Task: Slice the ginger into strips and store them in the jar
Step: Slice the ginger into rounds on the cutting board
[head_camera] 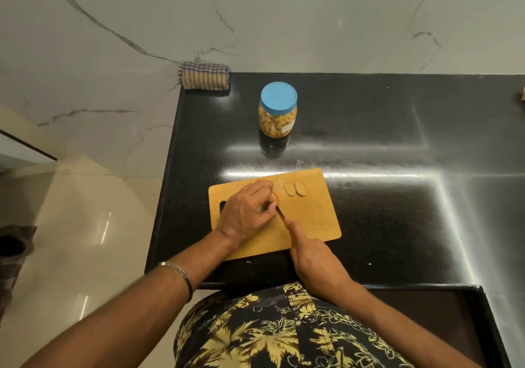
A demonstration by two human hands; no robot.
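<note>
On the cutting board [312,211], left hand [245,211] pins ginger [274,196]; right hand [309,257] grips knife [280,215]; board's right half bare.

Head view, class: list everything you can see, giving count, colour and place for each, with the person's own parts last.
Wooden cutting board: one, tan, near counter edge.
Ginger slices: two, pale yellow, far side of board.
Plastic jar with blue lid: one, clear, lid on, behind board.
Striped folded cloth: one, yellow-blue, counter's far left corner.
Knife blade: one, dark, between the hands.
Black stone counter: one.
Left hand: holds ginger piece on board.
Right hand: grips knife.
</note>
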